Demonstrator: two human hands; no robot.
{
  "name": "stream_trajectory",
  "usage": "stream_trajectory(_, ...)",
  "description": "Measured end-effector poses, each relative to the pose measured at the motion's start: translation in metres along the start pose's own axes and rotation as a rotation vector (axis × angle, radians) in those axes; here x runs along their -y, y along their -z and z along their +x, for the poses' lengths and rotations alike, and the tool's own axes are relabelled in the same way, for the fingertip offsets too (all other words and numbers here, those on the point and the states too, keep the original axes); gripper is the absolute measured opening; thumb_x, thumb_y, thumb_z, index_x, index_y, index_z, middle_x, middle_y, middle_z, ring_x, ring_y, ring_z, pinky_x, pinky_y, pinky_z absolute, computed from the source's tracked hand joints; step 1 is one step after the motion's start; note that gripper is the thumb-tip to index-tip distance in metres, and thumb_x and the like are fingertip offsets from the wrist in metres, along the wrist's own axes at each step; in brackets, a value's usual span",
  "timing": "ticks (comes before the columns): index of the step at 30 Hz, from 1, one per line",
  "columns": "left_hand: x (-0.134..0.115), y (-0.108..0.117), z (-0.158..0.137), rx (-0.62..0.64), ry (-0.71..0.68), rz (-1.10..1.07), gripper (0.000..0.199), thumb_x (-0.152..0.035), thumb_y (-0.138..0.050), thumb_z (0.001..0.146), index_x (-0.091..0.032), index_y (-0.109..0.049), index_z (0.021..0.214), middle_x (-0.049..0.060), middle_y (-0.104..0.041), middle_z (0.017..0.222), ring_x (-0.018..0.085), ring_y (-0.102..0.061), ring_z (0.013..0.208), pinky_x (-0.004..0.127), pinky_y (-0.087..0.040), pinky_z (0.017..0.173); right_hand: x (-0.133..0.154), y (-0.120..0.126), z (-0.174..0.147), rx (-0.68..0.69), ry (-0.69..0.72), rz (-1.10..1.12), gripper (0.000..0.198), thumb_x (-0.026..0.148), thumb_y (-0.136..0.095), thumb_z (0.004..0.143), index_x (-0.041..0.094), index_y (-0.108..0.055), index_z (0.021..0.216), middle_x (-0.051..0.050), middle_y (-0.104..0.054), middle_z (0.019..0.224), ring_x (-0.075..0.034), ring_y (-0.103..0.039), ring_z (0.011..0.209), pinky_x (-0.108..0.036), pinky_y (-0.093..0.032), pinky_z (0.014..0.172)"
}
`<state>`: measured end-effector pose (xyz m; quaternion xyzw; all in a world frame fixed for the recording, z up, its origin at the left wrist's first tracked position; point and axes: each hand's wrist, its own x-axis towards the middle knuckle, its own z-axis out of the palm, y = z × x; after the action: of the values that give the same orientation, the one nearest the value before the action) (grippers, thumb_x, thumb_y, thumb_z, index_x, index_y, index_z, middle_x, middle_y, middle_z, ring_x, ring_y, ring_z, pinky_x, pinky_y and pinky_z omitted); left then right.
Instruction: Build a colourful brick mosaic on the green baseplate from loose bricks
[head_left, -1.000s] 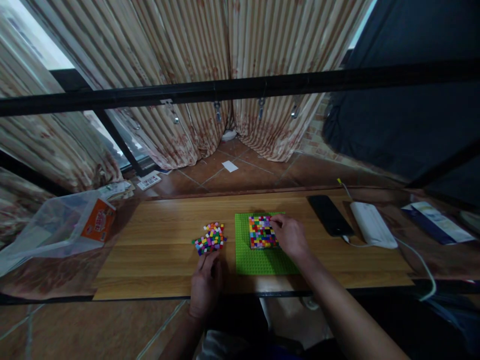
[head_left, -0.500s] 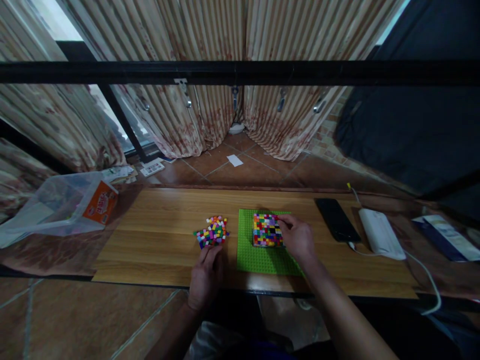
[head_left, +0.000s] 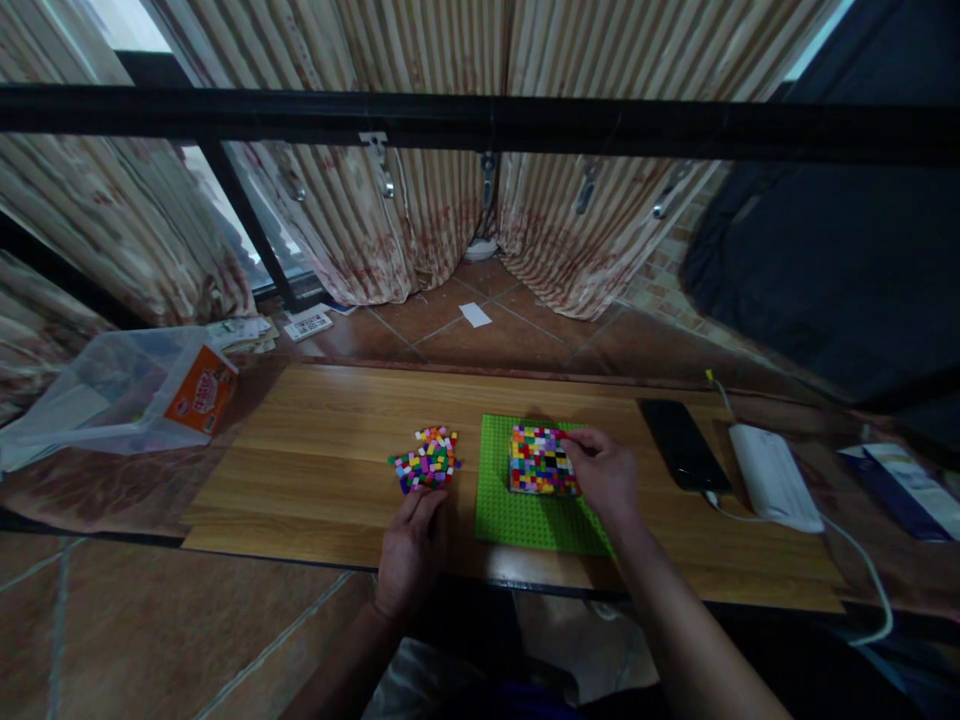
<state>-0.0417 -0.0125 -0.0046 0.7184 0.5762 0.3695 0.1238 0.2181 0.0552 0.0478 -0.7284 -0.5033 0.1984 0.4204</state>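
A wood-grain board (head_left: 300, 480) is laid across a darker, reddish-brown surface, its near edge bordered in black. On it, right of the middle, a green studded baseplate (head_left: 495, 520) is set, and on this a block of small multicoloured bricks (head_left: 536, 465) is placed. To the left of the baseplate, loose bricks (head_left: 426, 462) are heaped on the wood. The near edge of the heap is met by the left hand (head_left: 412, 550), its fingers bent and drawn close together; whether a brick is held cannot be told. The fingers of the right hand (head_left: 606, 475) are narrowed at the far right part of the block, and what, if anything, is pinched there cannot be made out. Farther right, a black phone (head_left: 682, 445) and a white power bank (head_left: 776, 478) are joined by a cable. At the left, a clear plastic bin (head_left: 112, 380) with an orange label is seen. Beyond the board, brown floor tiles (head_left: 427, 330) are bordered by striped curtains (head_left: 435, 220), crossed by a black rail (head_left: 450, 120). The block's right side and part of the baseplate are covered by the right hand and forearm. The bin is cut off at the left edge, its contents blurred; the dark cloth (head_left: 847, 240) is cropped at the right, and the label's lettering is too small to be read.
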Motion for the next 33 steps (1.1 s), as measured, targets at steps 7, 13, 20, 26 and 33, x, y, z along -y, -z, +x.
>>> stream_trajectory(7,-0.002,0.001,0.000,0.011,-0.003,0.029,0.020,-0.016,-0.050,0.090,-0.020,-0.062,0.105,0.008,-0.065,0.103,0.020,-0.063,0.099,0.032,-0.053,0.090,-0.007,-0.002,0.004,0.005,-0.068,0.090,0.026,0.038,-0.062,0.069,0.015,-0.071,0.079,-0.009,-0.072,0.073,-0.020,-0.065,0.065,-0.030,-0.048,0.061)
stream_trajectory(13,-0.004,0.001,0.001,-0.010,-0.011,0.039,0.019,-0.016,-0.050,0.090,-0.020,-0.062,0.104,0.007,-0.065,0.101,0.019,-0.063,0.096,0.030,-0.053,0.088,-0.012,-0.006,0.005,-0.010,-0.121,0.159,0.027,0.038,-0.065,0.065,0.014,-0.071,0.077,-0.008,-0.071,0.069,-0.019,-0.063,0.061,-0.029,-0.047,0.057)
stream_trajectory(20,-0.001,0.001,0.000,0.010,-0.025,0.035,0.018,-0.015,-0.048,0.091,-0.019,-0.061,0.102,0.007,-0.064,0.100,0.018,-0.064,0.093,0.030,-0.054,0.085,-0.011,-0.006,0.009,0.007,-0.174,0.198,0.027,0.038,-0.068,0.060,0.014,-0.070,0.073,-0.006,-0.069,0.065,-0.019,-0.062,0.059,-0.028,-0.045,0.055)
stream_trajectory(26,-0.002,0.000,0.000,-0.022,-0.051,0.020,0.019,-0.013,-0.048,0.090,-0.019,-0.061,0.103,0.006,-0.064,0.098,0.018,-0.063,0.094,0.029,-0.054,0.085,0.001,-0.003,-0.010,-0.035,-0.038,0.231,0.026,0.040,-0.063,0.071,0.016,-0.069,0.077,-0.006,-0.071,0.071,-0.019,-0.064,0.064,-0.030,-0.048,0.062)
stream_trajectory(33,-0.005,0.002,-0.001,0.006,-0.035,0.006,0.020,-0.014,-0.045,0.091,-0.019,-0.060,0.105,0.007,-0.064,0.098,0.017,-0.062,0.094,0.030,-0.053,0.086,0.054,-0.028,-0.062,0.310,0.376,0.028,0.019,0.026,-0.050,0.086,0.019,-0.067,0.088,-0.004,-0.070,0.084,-0.017,-0.064,0.077,-0.027,-0.047,0.072)
